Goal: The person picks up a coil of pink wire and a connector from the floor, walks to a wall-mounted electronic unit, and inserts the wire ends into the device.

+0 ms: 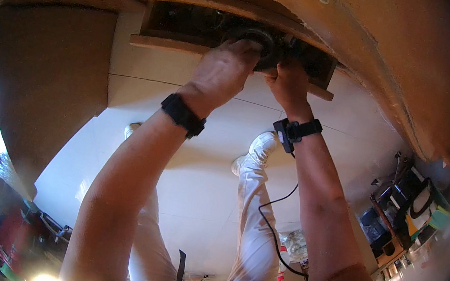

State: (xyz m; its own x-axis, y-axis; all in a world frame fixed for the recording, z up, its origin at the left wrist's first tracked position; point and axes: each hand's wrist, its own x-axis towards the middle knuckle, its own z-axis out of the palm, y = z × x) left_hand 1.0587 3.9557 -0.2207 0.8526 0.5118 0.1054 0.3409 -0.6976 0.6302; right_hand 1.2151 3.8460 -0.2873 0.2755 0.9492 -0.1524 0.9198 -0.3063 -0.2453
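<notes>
Both arms reach forward over an open wooden drawer (164, 43) with dark contents. My left hand (226, 69) is closed at the drawer's front edge, its fingers on a dark ring-shaped object (261, 36). Close beside it, my right hand (291, 85) is also closed, thumb and fingers pressed together near the lower side of that ring. A greyish edge shows between the two hands. Shadow hides the fingertips, and whatever the right hand pinches cannot be made out. Other items in the drawer are too dark to name.
A brown wooden panel (48, 87) stands at the left, and a large wooden surface (398, 55) overhangs the upper right. Pale tiled floor (199, 163) lies below. Cluttered tools and boxes (399, 211) sit at the right. A black cable (268, 218) hangs from the right wrist device.
</notes>
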